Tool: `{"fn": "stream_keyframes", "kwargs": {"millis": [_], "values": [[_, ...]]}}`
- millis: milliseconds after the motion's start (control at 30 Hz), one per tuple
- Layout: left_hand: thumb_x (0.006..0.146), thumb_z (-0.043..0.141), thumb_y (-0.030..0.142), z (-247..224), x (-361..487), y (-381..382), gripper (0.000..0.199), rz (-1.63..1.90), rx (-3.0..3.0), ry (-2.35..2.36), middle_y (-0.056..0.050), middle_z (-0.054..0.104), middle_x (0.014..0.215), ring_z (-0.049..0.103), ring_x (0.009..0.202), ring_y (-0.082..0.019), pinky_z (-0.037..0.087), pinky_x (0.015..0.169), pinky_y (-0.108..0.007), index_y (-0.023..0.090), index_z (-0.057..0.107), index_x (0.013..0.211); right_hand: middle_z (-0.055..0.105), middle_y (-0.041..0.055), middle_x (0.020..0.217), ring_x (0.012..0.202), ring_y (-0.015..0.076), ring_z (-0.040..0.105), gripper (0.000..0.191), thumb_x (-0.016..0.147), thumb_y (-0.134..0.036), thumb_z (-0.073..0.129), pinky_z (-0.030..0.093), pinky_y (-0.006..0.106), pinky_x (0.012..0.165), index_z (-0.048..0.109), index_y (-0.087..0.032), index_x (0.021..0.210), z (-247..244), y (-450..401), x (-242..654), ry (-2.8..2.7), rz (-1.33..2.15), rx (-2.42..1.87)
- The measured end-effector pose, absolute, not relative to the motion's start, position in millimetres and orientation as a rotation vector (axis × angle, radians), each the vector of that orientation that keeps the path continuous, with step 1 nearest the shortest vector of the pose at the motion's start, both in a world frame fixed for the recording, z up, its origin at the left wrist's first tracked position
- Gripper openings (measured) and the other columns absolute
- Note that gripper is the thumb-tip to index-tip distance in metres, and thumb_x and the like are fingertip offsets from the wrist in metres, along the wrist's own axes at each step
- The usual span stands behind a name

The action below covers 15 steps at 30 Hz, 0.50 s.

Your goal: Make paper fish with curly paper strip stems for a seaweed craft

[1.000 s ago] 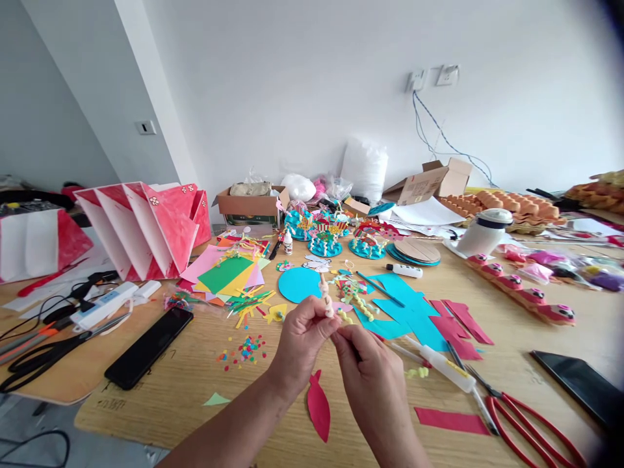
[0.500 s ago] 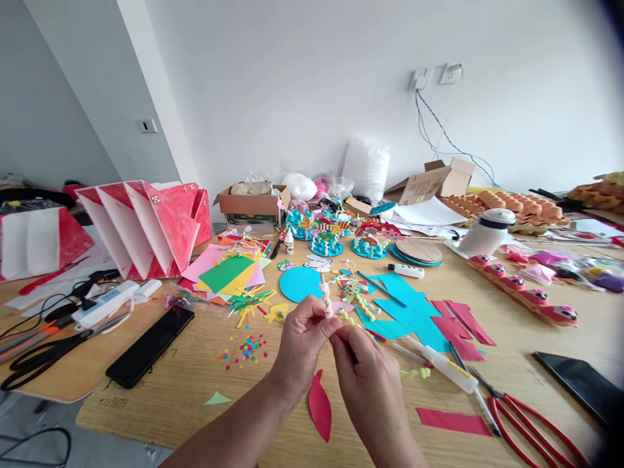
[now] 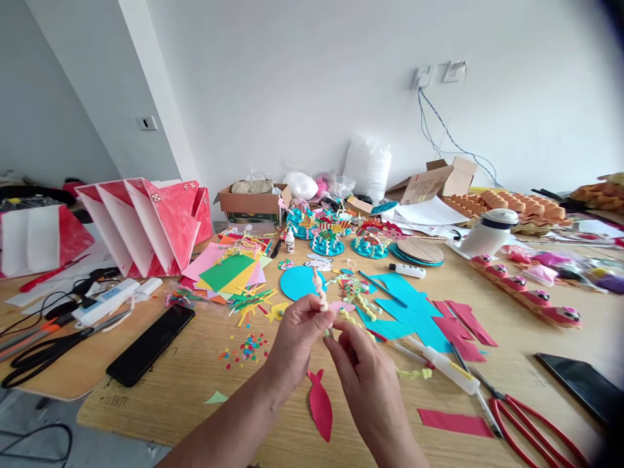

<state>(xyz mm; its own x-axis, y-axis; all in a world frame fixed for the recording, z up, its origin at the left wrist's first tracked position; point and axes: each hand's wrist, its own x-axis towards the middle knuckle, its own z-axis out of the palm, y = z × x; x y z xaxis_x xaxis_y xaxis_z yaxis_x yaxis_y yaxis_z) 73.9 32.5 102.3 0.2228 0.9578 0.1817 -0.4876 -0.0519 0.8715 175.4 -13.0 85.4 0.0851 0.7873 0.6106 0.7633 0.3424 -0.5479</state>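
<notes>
My left hand (image 3: 299, 335) pinches a thin rod with a pale pink fuzzy pipe cleaner (image 3: 320, 289) wound around it in a spiral. The rod's upper end points up and away from me. Close beside it, my right hand (image 3: 363, 367) has thumb and forefinger pinched at the rod's lower end, where a small tip shows; its other fingers are curled. A red paper fish (image 3: 320, 406) lies flat on the table below the hands. Beyond them are a blue paper circle (image 3: 301, 283) and curled yellow-green pipe cleaners (image 3: 365, 305).
Red-handled scissors (image 3: 517, 416), a glue tube (image 3: 451, 369) and red paper strips lie to the right. On the left are a black phone (image 3: 151, 344), black scissors (image 3: 58, 344) and a power strip (image 3: 104, 302). Finished-looking blue-based fish models (image 3: 326, 244) stand behind, near a cardboard box (image 3: 253, 207).
The wound pipe cleaner has tilted and shifted slightly left. My right hand's fingertips have drawn slightly apart from my left hand, uncovering a small tip between them.
</notes>
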Motion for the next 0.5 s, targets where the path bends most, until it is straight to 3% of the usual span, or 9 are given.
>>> {"fn": "stream_keyframes", "kwargs": {"millis": [67, 300, 500], "values": [[0.069, 0.069, 0.029, 101.3, 70.2, 35.7, 0.023, 1.322, 1.024, 0.596, 0.004, 0.044, 0.064, 0.039, 0.063, -0.010, 0.033, 0.065, -0.021, 0.017, 0.051, 0.062, 0.062, 0.0003, 0.071, 0.045, 0.0090, 0.051, 0.021, 0.083, -0.031, 0.049, 0.040, 0.020, 0.044, 0.058, -0.018, 0.096, 79.5, -13.3, 176.6, -1.654, 0.114, -1.442], [0.064, 0.073, 0.033, 93.9, 62.4, 43.4, 0.022, 1.276, 0.921, 0.651, 0.002, 0.052, 0.066, 0.043, 0.061, -0.010, 0.034, 0.060, -0.020, 0.016, 0.058, 0.067, 0.059, -0.0019, 0.058, 0.051, 0.0105, 0.053, 0.021, 0.085, -0.031, 0.045, 0.039, 0.018, 0.048, 0.059, -0.020, 0.072, 66.7, -11.0, 172.1, -1.676, 0.396, -1.442], [0.063, 0.074, 0.034, 93.9, 54.0, 47.7, 0.023, 1.258, 0.882, 0.675, -0.001, 0.058, 0.064, 0.045, 0.058, -0.008, 0.034, 0.057, -0.020, 0.013, 0.065, 0.069, 0.047, -0.0041, 0.053, 0.045, 0.0094, 0.043, 0.026, 0.082, -0.039, 0.048, 0.035, 0.019, 0.044, 0.050, -0.020, 0.064, 55.2, -2.4, 169.1, -1.633, 0.610, -1.439]]}}
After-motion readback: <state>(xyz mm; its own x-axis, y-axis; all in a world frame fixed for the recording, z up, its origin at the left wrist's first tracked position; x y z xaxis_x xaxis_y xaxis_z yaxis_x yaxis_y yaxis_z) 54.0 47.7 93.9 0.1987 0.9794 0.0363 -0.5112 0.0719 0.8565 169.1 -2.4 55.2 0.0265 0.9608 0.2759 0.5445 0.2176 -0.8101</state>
